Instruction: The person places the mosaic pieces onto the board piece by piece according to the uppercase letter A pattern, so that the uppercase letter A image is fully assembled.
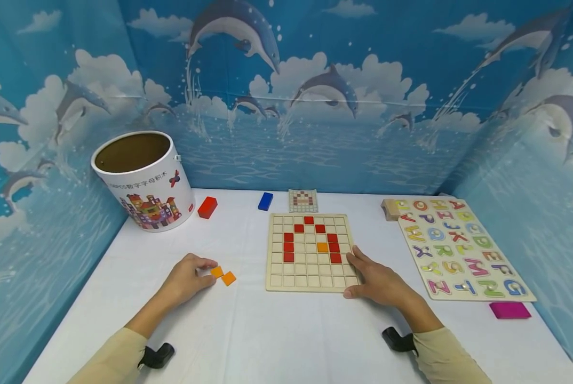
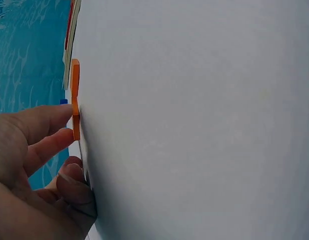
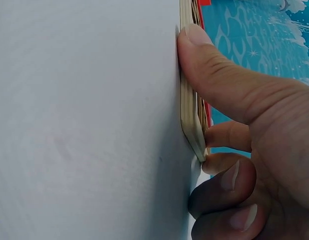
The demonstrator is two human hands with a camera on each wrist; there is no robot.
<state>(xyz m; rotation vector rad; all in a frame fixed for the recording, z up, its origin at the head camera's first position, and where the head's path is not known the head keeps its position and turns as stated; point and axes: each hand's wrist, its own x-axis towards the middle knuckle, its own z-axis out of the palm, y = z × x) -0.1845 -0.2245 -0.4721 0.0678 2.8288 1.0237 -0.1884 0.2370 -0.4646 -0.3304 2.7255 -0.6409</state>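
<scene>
My left hand (image 1: 186, 278) is low over the cloth left of the board, thumb and a finger pinching a small orange square tile (image 1: 216, 272). A second orange tile (image 1: 228, 278) lies against it, corner toward corner. On the right, my right hand (image 1: 376, 280) grips the near right corner of a pale wooden grid board (image 1: 310, 280). Its thumb (image 3: 197, 60) presses the near edge and the other fingers bend round the right side. Red tiles (image 1: 288, 247) form a peaked, two-legged shape on the grid, with one orange tile (image 1: 322, 247) beside the right leg.
A small pattern card (image 1: 303, 201) lies behind the board, near a blue block (image 1: 265, 201) and a red block (image 1: 207, 207). A white bucket (image 1: 144, 181) stands back left. At right are a letter puzzle board (image 1: 464, 250), a wooden block (image 1: 390, 210) and a magenta block (image 1: 509, 310).
</scene>
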